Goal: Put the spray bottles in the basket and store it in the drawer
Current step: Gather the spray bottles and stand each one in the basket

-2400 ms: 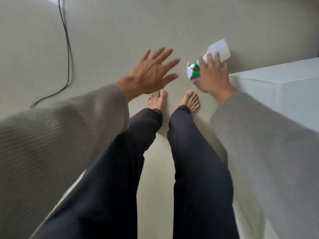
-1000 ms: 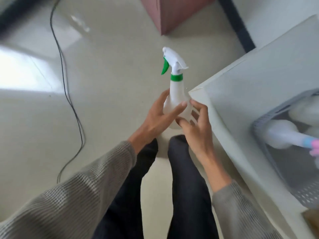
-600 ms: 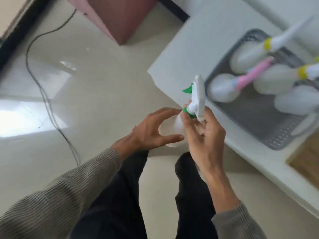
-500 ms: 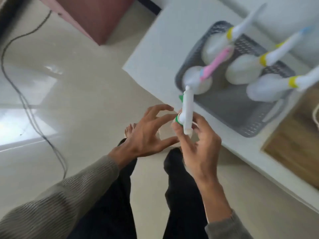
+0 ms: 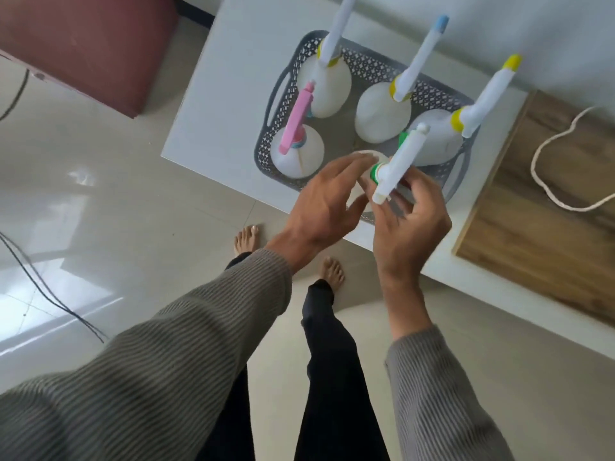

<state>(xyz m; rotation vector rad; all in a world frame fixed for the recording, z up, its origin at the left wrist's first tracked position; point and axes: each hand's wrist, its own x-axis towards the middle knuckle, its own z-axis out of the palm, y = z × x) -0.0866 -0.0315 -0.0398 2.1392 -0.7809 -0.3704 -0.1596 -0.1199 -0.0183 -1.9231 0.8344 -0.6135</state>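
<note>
Green-collared spray bottle (image 5: 397, 164) between both hands

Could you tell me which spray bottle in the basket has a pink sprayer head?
The front-left bottle in the basket; the others have white heads.

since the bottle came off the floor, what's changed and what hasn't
The green-collared spray bottle went from low near the floor, up in both hands, to over the near end of the grey basket. The right hand holds its neck; the left hand has loosened, fingers spread beside it. The four other bottles stayed standing in the basket on the white top.
</note>
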